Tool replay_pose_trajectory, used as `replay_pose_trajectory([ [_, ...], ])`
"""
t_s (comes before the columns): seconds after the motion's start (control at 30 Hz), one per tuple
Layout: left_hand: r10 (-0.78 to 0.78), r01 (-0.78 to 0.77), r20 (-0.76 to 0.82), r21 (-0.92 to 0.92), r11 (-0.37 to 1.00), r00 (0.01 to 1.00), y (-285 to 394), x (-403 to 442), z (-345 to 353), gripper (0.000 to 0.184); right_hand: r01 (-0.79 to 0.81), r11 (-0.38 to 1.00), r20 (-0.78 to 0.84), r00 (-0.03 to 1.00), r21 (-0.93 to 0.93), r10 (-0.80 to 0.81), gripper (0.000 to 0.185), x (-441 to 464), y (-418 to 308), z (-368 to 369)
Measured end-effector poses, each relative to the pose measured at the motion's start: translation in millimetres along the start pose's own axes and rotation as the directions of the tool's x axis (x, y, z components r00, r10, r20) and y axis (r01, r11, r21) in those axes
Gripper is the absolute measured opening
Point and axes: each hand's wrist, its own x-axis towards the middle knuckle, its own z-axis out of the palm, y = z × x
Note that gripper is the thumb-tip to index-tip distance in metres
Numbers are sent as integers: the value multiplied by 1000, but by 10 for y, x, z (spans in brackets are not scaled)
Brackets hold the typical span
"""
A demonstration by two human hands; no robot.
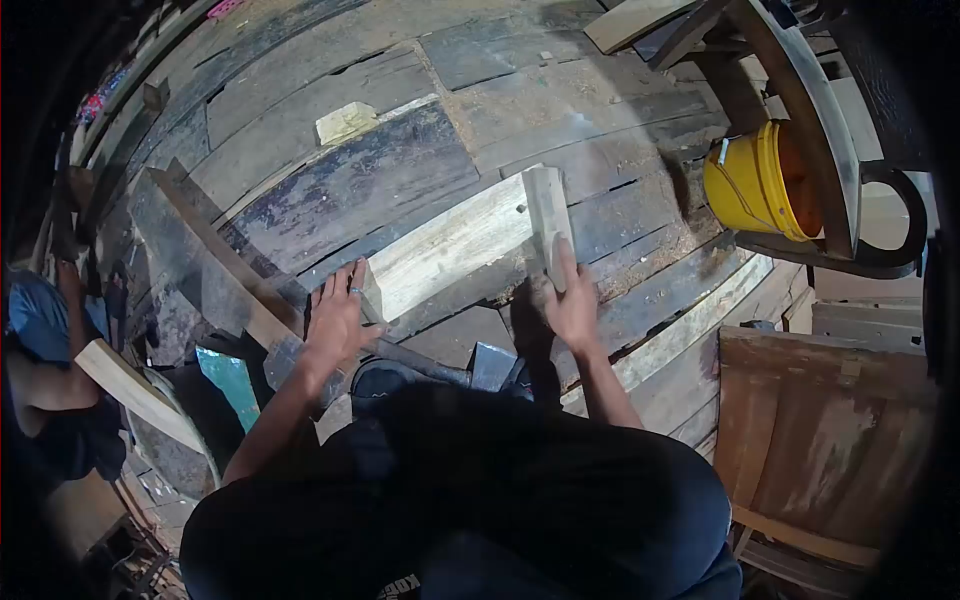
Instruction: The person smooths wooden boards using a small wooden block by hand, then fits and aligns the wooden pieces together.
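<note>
A pale wooden board (455, 245) lies on the plank floor in front of my knees. My left hand (340, 318) rests at the board's left end with its fingers spread, beside a short upright wooden edge. At the right end a narrow wooden piece (546, 215) lies across the board. My right hand (572, 305) grips the near end of that piece, thumb on one side and fingers on the other. An axe-like tool with a dark handle (420, 360) and a metal head (493, 367) lies close to my feet.
A yellow bucket (745, 185) lies tipped at the right, by a curved wooden frame (815, 110). A pale block (346, 122) sits beyond the board. Another person (50, 380) is at the far left. A brown wooden panel (800, 430) stands at the lower right.
</note>
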Motion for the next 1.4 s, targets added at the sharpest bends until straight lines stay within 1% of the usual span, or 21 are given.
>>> replay_pose_trajectory([
  [0.1, 6, -6, -5, -3, 1000, 1000, 10, -5, -18, 121, 66, 997, 111, 991, 36, -69, 79, -281, -109, 188],
  [0.23, 7, -7, -8, -6, 1000, 1000, 27, -19, -44, 120, 246, 962, 526, 837, -121, -148, 69, -492, -375, 45],
  [0.3, 21, -21, -18, -26, 999, 1000, 17, -28, -50, 119, 225, 964, 458, 878, -143, -137, 67, -507, -200, 73],
  [0.4, 21, -22, -34, -15, 1000, 999, -2, -27, -2, 120, 168, 964, 143, 980, -208, -140, 70, -388, 173, 96],
  [0.5, 19, -20, -66, -14, 1000, 998, -9, -38, 22, 120, -7, 998, -111, 994, -54, 1, 70, -292, 164, 98],
  [0.57, 29, -29, -60, -4, 1000, 998, 9, -30, 13, 121, -119, 980, -84, 988, 157, 133, 71, -362, -283, 148],
  [0.6, 40, -39, -78, 7, 999, 996, -12, -25, 40, 120, -167, 973, 86, 984, 157, 155, 71, -431, -329, 220],
  [0.63, 30, -30, -79, 0, 1000, 996, -6, -34, 41, 120, 127, 992, 85, 989, -27, -124, 69, -542, -351, 357],
  [0.7, 29, -28, -64, 18, 999, 998, -5, -32, 30, 120, 411, 889, 306, 889, -202, -342, 70, -674, -403, 403],
  [0.77, 22, -22, -43, 7, 1000, 999, -24, -45, 51, 120, 291, 953, 361, 900, -83, -244, 66, -577, -446, 261],
  [0.8, 26, -26, -49, -3, 1000, 998, -19, -55, 45, 119, 309, 927, 353, 909, -211, -223, 64, -472, -328, 241],
  [0.83, 30, -31, -62, -14, 999, 998, -11, -61, 41, 119, 199, 958, 311, 942, -204, -130, 64, -365, -238, 241],
  [0.9, 17, -19, -63, -20, 1000, 998, -7, -50, 38, 119, 20, 986, 109, 994, -165, -2, 70, -204, -141, 161],
  [0.93, 26, -27, -73, -15, 1000, 997, -5, -44, 38, 120, 28, 985, 105, 994, -168, -10, 70, -130, -98, 138],
  [1.0, 31, -31, -85, -7, 999, 996, -17, -53, 47, 121, -50, 996, -135, 989, 76, 59, 70, -36, -110, 123],
  [1.03, 34, -36, -79, -20, 999, 996, -28, -58, 52, 120, -53, 995, -138, 988, 79, 64, 70, -73, -194, 128],
  [1.1, 42, -45, -71, -42, 998, 997, -57, -26, 35, 117, -213, 962, -21, 975, 168, 220, 73, -202, -449, 197],
  [1.17, 42, -45, -73, -39, 998, 996, -51, -21, 17, 117, 209, 976, -60, 977, 61, -205, 74, -452, -245, 582],
  [1.23, 38, -41, -72, -41, 998, 997, -50, -23, 5, 116, 217, 972, 319, 931, -92, -177, 72, -744, -528, 473],
  [1.33, 48, -50, -94, -12, 999, 994, -52, -29, 28, 118, 216, 966, 354, 922, -143, -153, 73, -715, -351, 256],
  [1.4, 58, -59, -108, -10, 998, 993, -77, -29, 75, 118, 139, 981, 170, 979, -134, -115, 76, -542, -74, 235],
])
